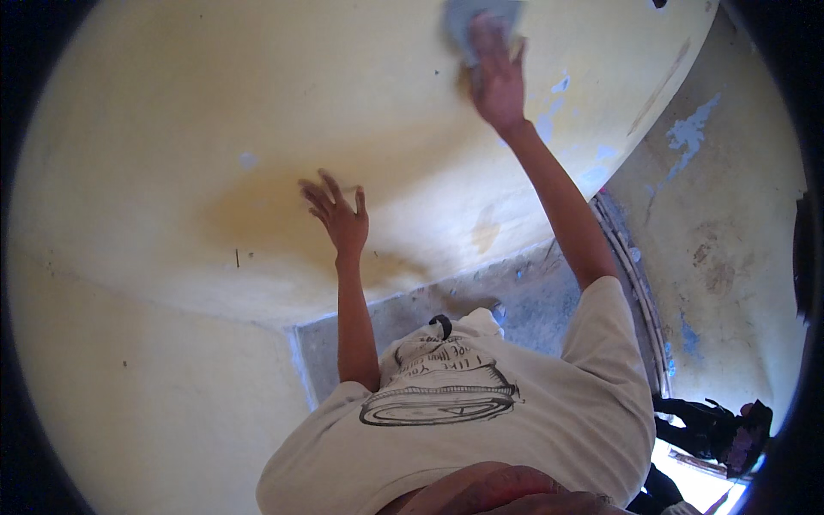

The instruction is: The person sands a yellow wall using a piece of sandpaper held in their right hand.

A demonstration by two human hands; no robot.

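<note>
My right hand [499, 84] is raised high and lies over a grey sheet [460, 22], holding it against a pale yellow painted wall [360, 84]. Motion blurs both the sheet and my fingers, so its material cannot be told. Lower and to the left, my left hand [347, 222] has its fingers spread and holds nothing. It is close to the wall beside a shadowed patch; whether it touches the surface is unclear. Chipped paint spots [561, 84] show on the wall to the right of my right hand.
A grey concrete floor [541, 296] lies below, meeting the wall's foot. Long thin poles or pipes [627, 257] run along the base of a stained side wall [708, 212]. Dark clothing [702, 428], possibly on a person, shows near a bright opening [685, 479] at lower right.
</note>
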